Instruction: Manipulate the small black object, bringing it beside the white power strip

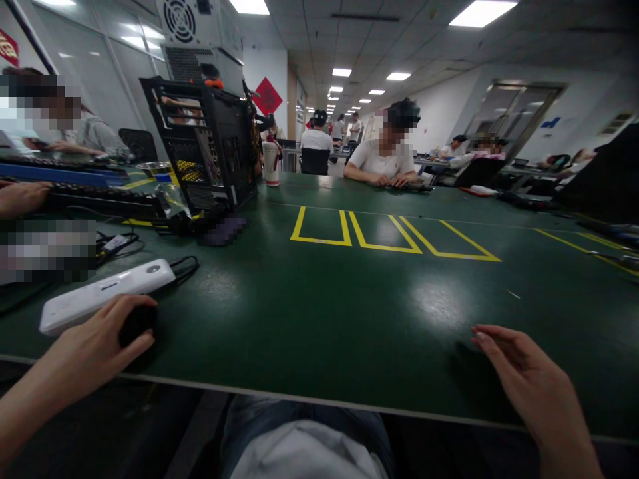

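My left hand is closed around a small black object near the table's front edge at the left. Just behind that hand lies a white power strip with a dark cable at its far end. On the right, my right hand hovers at or just above the green table, thumb and fingertips close together. Whether anything small sits between those fingertips is too unclear to tell. The dark object's exact kind cannot be made out.
An open black computer case stands at the back left, beside a white cup. Yellow tape outlines mark the table's middle. Across it sits a person; another person's hand is at the far left.
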The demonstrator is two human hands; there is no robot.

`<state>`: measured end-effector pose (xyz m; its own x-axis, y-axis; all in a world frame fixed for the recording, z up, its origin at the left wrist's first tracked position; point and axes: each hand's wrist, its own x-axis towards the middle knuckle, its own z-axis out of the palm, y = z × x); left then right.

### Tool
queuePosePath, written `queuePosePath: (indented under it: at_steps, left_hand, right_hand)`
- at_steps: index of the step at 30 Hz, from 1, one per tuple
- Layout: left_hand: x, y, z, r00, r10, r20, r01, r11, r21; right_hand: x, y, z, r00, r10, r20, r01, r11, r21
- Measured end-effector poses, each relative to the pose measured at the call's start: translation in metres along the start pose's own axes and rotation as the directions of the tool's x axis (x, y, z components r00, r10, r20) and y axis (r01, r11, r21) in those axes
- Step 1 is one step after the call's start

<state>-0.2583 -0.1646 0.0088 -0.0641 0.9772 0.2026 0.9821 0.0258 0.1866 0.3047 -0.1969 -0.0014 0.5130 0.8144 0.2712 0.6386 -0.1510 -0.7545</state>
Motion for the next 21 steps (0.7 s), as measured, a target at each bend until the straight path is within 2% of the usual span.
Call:
queuePosePath:
  at_steps: [5, 8, 10, 13, 15, 16, 18, 21]
  left_hand:
    - [0.032, 0.062, 0.003, 0.988, 0.147, 0.049, -0.149, 0.989, 0.019]
    - [0.058, 0.093, 0.009, 0.959, 0.272, 0.076, -0.27, 0.962, -0.035]
    - [0.077, 0.114, 0.016, 0.94, 0.329, 0.095, -0.324, 0.944, -0.065]
    - [0.106, 0.147, 0.03, 0.907, 0.408, 0.102, -0.394, 0.909, -0.132]
    - [0.125, 0.172, 0.041, 0.895, 0.442, 0.065, -0.427, 0.889, -0.167]
    - [0.134, 0.185, 0.047, 0.888, 0.457, 0.053, -0.441, 0.879, -0.181]
    - [0.15, 0.211, 0.058, 0.877, 0.478, 0.038, -0.461, 0.863, -0.208]
    - [0.17, 0.245, 0.072, 0.853, 0.522, -0.016, -0.51, 0.826, -0.238]
  right_hand:
    - [0.008, -0.005, 0.006, 0.976, -0.056, 0.209, 0.074, 0.994, -0.08]
    - [0.011, -0.025, 0.016, 0.926, -0.132, 0.352, 0.172, 0.982, -0.083]
    - [0.012, -0.049, 0.026, 0.852, -0.21, 0.479, 0.281, 0.956, -0.08]
    - [0.015, -0.084, 0.047, 0.694, -0.34, 0.634, 0.446, 0.895, -0.008]
    - [0.022, -0.101, 0.068, 0.603, -0.41, 0.684, 0.493, 0.866, 0.084]
    - [0.028, -0.107, 0.082, 0.58, -0.435, 0.689, 0.482, 0.865, 0.14]
    - [0.045, -0.114, 0.114, 0.582, -0.46, 0.671, 0.409, 0.878, 0.248]
    - [0.077, -0.122, 0.166, 0.701, -0.393, 0.594, 0.211, 0.911, 0.354]
